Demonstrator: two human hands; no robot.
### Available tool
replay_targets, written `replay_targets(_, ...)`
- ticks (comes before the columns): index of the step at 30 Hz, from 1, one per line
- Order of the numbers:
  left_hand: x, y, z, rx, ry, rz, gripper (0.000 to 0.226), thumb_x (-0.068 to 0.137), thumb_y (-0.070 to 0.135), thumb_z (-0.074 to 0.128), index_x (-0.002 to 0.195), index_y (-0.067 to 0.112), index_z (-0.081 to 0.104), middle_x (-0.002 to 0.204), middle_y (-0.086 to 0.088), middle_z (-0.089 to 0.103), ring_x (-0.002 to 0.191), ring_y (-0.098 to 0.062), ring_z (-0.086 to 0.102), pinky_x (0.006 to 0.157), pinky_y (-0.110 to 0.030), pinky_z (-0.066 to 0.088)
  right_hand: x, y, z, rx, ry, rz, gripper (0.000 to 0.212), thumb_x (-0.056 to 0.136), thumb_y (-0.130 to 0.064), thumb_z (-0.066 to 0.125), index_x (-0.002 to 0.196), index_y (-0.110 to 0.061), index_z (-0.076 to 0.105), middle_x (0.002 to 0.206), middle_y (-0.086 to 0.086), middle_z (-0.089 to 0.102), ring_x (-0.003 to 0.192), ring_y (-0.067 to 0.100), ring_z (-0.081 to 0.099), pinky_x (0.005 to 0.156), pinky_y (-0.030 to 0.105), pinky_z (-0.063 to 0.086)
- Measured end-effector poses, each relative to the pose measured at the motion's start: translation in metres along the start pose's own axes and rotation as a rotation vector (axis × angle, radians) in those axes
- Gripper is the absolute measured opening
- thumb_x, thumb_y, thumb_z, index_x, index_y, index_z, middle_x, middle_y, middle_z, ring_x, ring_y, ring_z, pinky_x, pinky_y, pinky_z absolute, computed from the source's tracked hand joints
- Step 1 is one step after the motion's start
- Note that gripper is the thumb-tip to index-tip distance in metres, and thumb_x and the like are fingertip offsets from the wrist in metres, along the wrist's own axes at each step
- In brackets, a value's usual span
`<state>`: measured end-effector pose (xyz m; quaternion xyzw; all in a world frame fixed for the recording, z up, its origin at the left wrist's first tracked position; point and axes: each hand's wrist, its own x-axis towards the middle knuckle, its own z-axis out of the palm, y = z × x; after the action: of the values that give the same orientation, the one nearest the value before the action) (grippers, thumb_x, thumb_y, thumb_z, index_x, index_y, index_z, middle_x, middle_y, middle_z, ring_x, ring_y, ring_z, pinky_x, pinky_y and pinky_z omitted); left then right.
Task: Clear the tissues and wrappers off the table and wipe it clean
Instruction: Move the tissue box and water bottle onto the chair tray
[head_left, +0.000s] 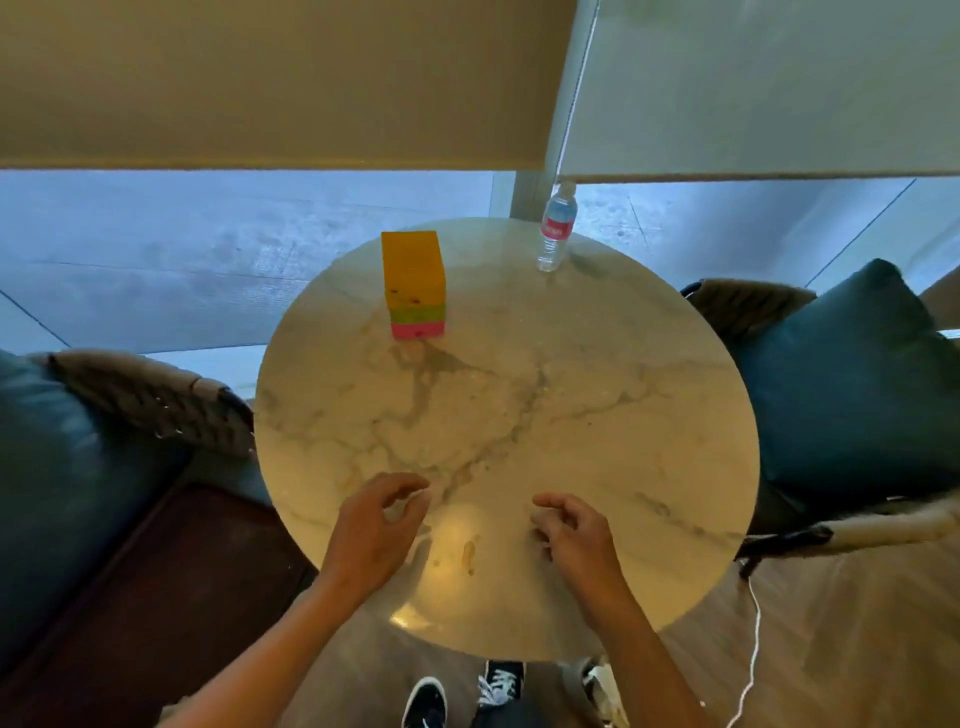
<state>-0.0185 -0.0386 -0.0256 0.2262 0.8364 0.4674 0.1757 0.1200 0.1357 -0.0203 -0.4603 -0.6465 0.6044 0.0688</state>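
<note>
Marble bench (597, 415) by the window, no tissues or wrappers on it that I can see.

Both my hands hover over the bench's near edge, left hand (376, 525) and right hand (569, 530), fingers loosely curled and holding nothing; I have no cloth. A brownish smear (469, 555) lies on the bench between them, so wiping seems left. Toward the bench's far edge stand a colourful box (415, 283) and a water bottle (557, 228); a careless sweep could topple the bottle or shove the box off. Cushioned chairs flank the bench on both sides.
</note>
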Motion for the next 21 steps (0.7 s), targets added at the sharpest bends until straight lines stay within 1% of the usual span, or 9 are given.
replay_targets(2, 0.014, -0.001, -0.011, -0.026, 0.014, -0.022, 0.022, 0.089, 0.022, 0.066, 0.091, 0.044, 0.060, 0.095, 0.019, 0.064, 0.092, -0.001, 0.060, 0.084, -0.021, 0.048, 0.016, -0.016, 0.012, -0.026, -0.031, -0.018, 0.014, 0.090, -0.012, 0.060, 0.094, -0.023, 0.069, 0.087, 0.003, 0.071, 0.075, 0.010, 0.066, 0.065, 0.022, 0.051)
replay_targets(4, 0.031, -0.002, -0.018, -0.043, 0.054, -0.059, 0.020, 0.088, 0.024, 0.067, 0.090, 0.043, 0.061, 0.095, 0.015, 0.066, 0.091, -0.002, 0.061, 0.083, -0.021, 0.049, 0.035, -0.033, 0.022, -0.050, -0.054, -0.030, 0.015, 0.089, -0.012, 0.061, 0.093, -0.024, 0.069, 0.090, 0.001, 0.071, 0.081, 0.012, 0.067, 0.075, 0.027, 0.054)
replay_targets(6, 0.053, -0.002, -0.023, -0.068, 0.088, -0.102, 0.015, 0.088, 0.022, 0.067, 0.094, 0.035, 0.066, 0.094, 0.013, 0.067, 0.090, -0.002, 0.062, 0.084, -0.021, 0.049, 0.056, -0.049, 0.031, -0.063, -0.081, -0.042, 0.015, 0.089, -0.012, 0.061, 0.093, -0.024, 0.069, 0.092, 0.000, 0.071, 0.086, 0.015, 0.067, 0.081, 0.031, 0.055)
replay_targets(10, 0.108, -0.001, -0.028, -0.078, 0.131, -0.160, 0.014, 0.088, 0.017, 0.067, 0.100, 0.019, 0.071, 0.093, 0.008, 0.069, 0.087, -0.005, 0.064, 0.080, -0.016, 0.047, 0.107, -0.082, 0.052, -0.047, -0.106, -0.072, 0.015, 0.090, -0.008, 0.061, 0.088, -0.021, 0.069, 0.088, 0.005, 0.070, 0.079, 0.015, 0.065, 0.073, 0.028, 0.052)
replay_targets(12, 0.138, 0.000, -0.030, -0.065, 0.184, -0.178, 0.014, 0.088, 0.018, 0.067, 0.101, 0.018, 0.072, 0.092, 0.006, 0.069, 0.087, -0.008, 0.064, 0.076, -0.011, 0.044, 0.136, -0.097, 0.066, -0.050, -0.120, -0.089, 0.013, 0.090, -0.011, 0.062, 0.089, -0.021, 0.069, 0.087, 0.004, 0.070, 0.079, 0.015, 0.065, 0.073, 0.029, 0.052)
replay_targets(14, 0.171, 0.002, -0.031, -0.075, 0.251, -0.206, 0.015, 0.090, 0.020, 0.065, 0.104, 0.018, 0.070, 0.095, 0.003, 0.070, 0.087, -0.008, 0.063, 0.075, -0.013, 0.043, 0.166, -0.112, 0.080, -0.066, -0.143, -0.127, 0.011, 0.091, -0.016, 0.062, 0.087, -0.025, 0.068, 0.087, 0.001, 0.071, 0.085, 0.016, 0.066, 0.077, 0.033, 0.054)
replay_targets(17, 0.220, 0.008, -0.030, -0.166, 0.355, -0.259, 0.024, 0.095, 0.028, 0.057, 0.116, 0.018, 0.064, 0.102, 0.001, 0.066, 0.088, -0.007, 0.059, 0.071, -0.011, 0.042, 0.209, -0.137, 0.103, -0.028, -0.182, -0.168, 0.007, 0.094, -0.023, 0.060, 0.091, -0.025, 0.065, 0.086, -0.005, 0.067, 0.083, 0.011, 0.063, 0.077, 0.033, 0.052)
replay_targets(19, 0.250, 0.010, -0.029, -0.283, 0.398, -0.310, 0.032, 0.097, 0.036, 0.051, 0.122, 0.019, 0.058, 0.110, -0.001, 0.062, 0.094, -0.011, 0.058, 0.077, -0.019, 0.047, 0.234, -0.151, 0.119, 0.024, -0.197, -0.178, 0.010, 0.097, -0.030, 0.055, 0.099, -0.024, 0.063, 0.090, -0.007, 0.065, 0.080, 0.005, 0.058, 0.075, 0.030, 0.050)
replay_targets(21, 0.275, 0.008, -0.027, -0.388, 0.406, -0.346, 0.032, 0.097, 0.043, 0.048, 0.122, 0.024, 0.055, 0.117, -0.003, 0.061, 0.105, -0.017, 0.058, 0.094, -0.034, 0.049, 0.257, -0.160, 0.134, 0.067, -0.206, -0.170, 0.025, 0.099, -0.038, 0.049, 0.115, -0.022, 0.060, 0.107, -0.003, 0.064, 0.089, 0.006, 0.057, 0.079, 0.030, 0.049)
